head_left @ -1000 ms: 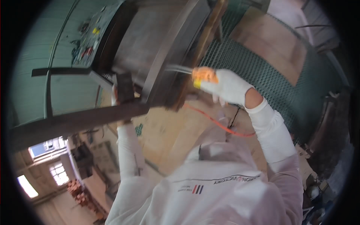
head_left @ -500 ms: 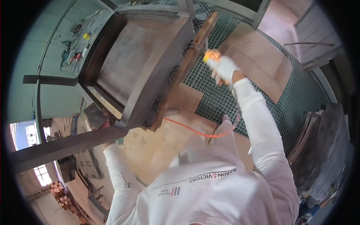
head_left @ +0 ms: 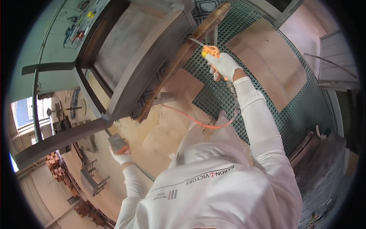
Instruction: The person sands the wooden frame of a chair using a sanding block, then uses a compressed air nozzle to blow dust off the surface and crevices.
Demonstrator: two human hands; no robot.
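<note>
In my gloved right hand is an orange air blow gun, its thin metal nozzle pointing up-left toward a rough wooden beam. An orange-red hose hangs from the gun and loops back over the floor. My left hand is closed around a dark grey sanding block with a reddish side, held low and apart from the furniture. A large dark-brown wooden furniture frame with a recessed panel lies tilted on the beam's left; its long leg reaches toward the lower left.
Green grating covers the floor ahead, with cardboard sheets on it. Plastic-wrapped pieces stand at the right. Several hand tools lie at the upper left. Stacked wood and a small dark frame stand at the lower left.
My left hand, with the block, has come out from behind the furniture leg and moved down and right. The right hand stays near the beam; the furniture sits higher and further left in view.
</note>
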